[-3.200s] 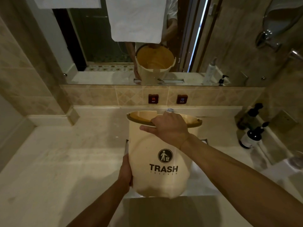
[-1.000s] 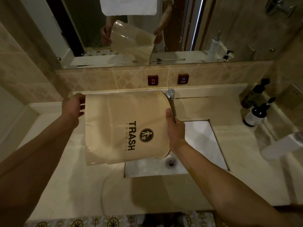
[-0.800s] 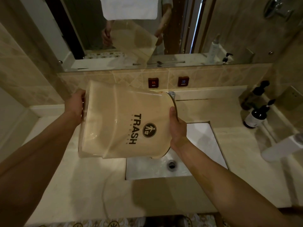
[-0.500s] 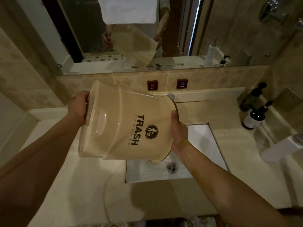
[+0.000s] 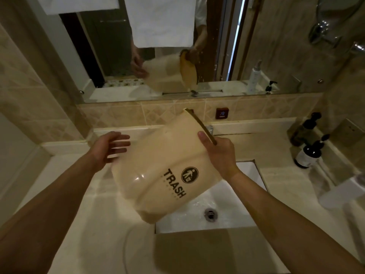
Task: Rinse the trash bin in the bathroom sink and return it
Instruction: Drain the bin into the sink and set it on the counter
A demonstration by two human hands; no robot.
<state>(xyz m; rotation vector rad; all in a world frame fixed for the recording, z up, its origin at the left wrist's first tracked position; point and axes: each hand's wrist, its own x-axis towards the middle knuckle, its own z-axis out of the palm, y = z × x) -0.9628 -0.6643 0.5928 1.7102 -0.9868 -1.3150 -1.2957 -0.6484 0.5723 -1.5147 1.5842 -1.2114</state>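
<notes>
The beige trash bin (image 5: 158,167) with black "TRASH" lettering hangs tilted over the left part of the white sink (image 5: 243,212). Its rim points up and away towards the wall, its bottom towards me. My right hand (image 5: 219,153) grips the rim, thumb on the outer wall. My left hand (image 5: 107,149) hovers just left of the bin with fingers spread, apart from it. The sink bottom is wet around the drain (image 5: 211,214). The bin hides most of the faucet (image 5: 209,129).
A marble counter (image 5: 94,218) surrounds the sink. Two dark pump bottles (image 5: 309,153) stand at the right near the wall. A red "COLD" button (image 5: 222,113) sits on the tiled backsplash. The mirror (image 5: 217,46) above reflects the bin and white towels.
My left hand has let go of the bin's bottom and opened. The bin has swung from lying sideways with its bottom at the left to its bottom down towards me, held by my right hand alone.
</notes>
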